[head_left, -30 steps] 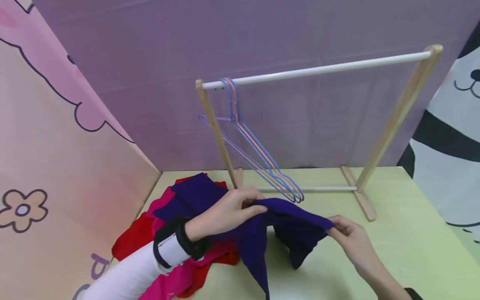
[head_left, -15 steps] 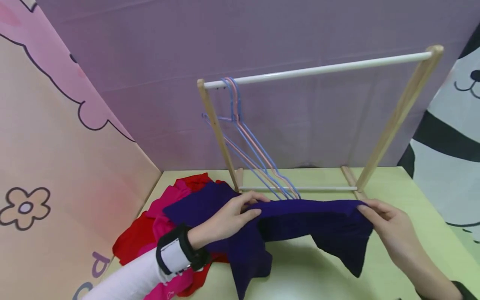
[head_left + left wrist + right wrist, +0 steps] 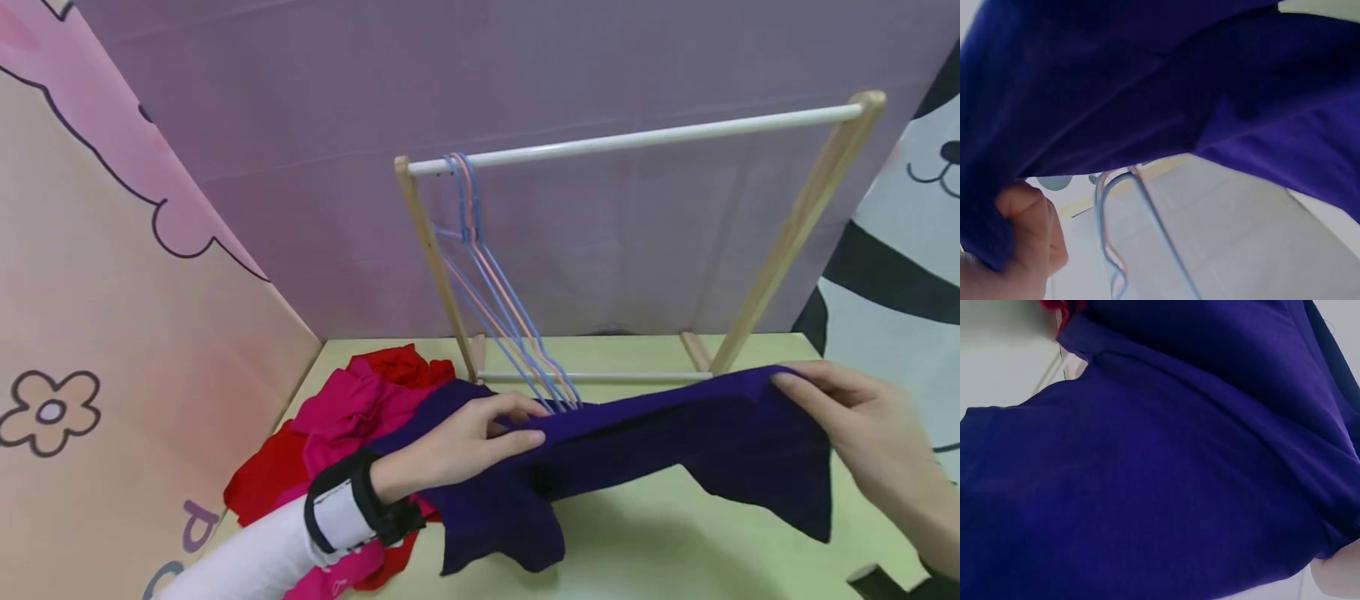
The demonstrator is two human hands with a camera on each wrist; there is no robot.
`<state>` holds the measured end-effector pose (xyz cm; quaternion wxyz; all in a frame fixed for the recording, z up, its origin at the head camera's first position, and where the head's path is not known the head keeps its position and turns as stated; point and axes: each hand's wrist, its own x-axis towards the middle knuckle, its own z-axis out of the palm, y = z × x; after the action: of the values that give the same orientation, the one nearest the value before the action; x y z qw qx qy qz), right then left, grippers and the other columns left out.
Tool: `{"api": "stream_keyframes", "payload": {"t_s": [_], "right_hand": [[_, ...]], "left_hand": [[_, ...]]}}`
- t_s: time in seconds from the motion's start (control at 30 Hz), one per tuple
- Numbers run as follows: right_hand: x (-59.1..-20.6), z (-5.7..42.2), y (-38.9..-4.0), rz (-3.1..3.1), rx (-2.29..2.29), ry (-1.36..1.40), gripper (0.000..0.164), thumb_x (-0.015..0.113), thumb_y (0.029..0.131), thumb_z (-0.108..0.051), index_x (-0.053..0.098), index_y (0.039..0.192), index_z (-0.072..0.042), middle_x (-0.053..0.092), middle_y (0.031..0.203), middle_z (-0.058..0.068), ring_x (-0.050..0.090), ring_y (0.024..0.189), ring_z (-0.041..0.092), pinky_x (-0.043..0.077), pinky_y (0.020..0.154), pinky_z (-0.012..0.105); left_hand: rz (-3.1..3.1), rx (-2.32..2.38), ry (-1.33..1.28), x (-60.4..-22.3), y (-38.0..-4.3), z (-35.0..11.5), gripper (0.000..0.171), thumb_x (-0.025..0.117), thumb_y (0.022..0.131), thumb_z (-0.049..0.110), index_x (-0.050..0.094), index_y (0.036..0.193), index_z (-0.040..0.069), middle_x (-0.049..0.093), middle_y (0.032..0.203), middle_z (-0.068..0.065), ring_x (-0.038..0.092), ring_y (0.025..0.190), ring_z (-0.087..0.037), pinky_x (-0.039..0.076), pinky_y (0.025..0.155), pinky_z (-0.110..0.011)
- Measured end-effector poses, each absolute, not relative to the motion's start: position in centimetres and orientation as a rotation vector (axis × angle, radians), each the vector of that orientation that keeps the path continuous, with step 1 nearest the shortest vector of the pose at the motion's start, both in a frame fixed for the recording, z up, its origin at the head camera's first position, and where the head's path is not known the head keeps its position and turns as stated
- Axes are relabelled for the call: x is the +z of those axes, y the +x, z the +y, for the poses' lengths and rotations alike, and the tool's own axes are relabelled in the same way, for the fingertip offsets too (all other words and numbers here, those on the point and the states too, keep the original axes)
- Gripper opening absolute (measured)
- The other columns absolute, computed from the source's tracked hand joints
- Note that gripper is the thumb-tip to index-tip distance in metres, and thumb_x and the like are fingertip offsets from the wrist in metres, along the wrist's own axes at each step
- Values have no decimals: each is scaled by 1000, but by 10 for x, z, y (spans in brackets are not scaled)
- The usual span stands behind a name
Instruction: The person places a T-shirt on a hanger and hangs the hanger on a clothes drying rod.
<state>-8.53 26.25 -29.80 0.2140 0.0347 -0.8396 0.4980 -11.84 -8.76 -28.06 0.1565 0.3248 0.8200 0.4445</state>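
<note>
A dark purple garment, which looks like a shirt, is stretched between my two hands above the table. My left hand pinches its upper edge near the middle, and the left wrist view shows the fingers curled against the cloth. At the right, my right hand pinches the raised far end between thumb and fingers. Cloth fills most of the right wrist view, with only a bit of the hand showing. The garment's left part lies over the clothes pile, partly hidden behind my left hand.
Red and pink clothes lie heaped at the table's left. Behind the garment stands a wooden rack with a white rail. Several blue and pink hangers hang at its left end, their lower tips close to my left hand.
My right hand has moved right and up, pulling the garment out wide. The left hand has stayed nearly in place. Part of the garment has slid off the pile, uncovering more pink cloth.
</note>
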Motion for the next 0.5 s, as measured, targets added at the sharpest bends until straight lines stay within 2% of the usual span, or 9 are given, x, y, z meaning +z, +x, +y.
{"api": "stream_keyframes", "payload": {"t_s": [0.17,0.3,0.4,0.5], "right_hand": [[-287,268,-82,-2240,1440,108,28,54,86,-1,65,85,-28,60,71,-18,56,56,-2,41,52,9],[-282,268,-80,-2075,1583,163,32,52,85,6,67,82,-23,62,71,-15,56,55,-2,41,50,9],[-289,272,-81,-2029,1583,164,30,54,82,10,69,82,-15,63,74,-12,57,56,-1,42,50,10],[-309,282,-84,-2179,1368,89,17,58,83,2,69,87,-11,61,77,-16,57,58,-2,43,50,11]], "left_hand": [[2280,1304,1029,-267,-111,-92,46,68,78,19,51,121,20,54,111,6,49,101,-9,41,86,-27],[2128,1368,1137,-258,-107,-96,59,72,73,11,46,126,19,52,111,1,54,95,-10,45,82,-27],[2049,1389,1197,-256,-105,-99,56,68,76,4,45,126,13,50,118,-2,56,95,-12,46,79,-28],[2113,1369,1237,-262,-104,-101,46,64,79,1,49,122,10,51,121,-1,55,100,-10,45,83,-26]]}}
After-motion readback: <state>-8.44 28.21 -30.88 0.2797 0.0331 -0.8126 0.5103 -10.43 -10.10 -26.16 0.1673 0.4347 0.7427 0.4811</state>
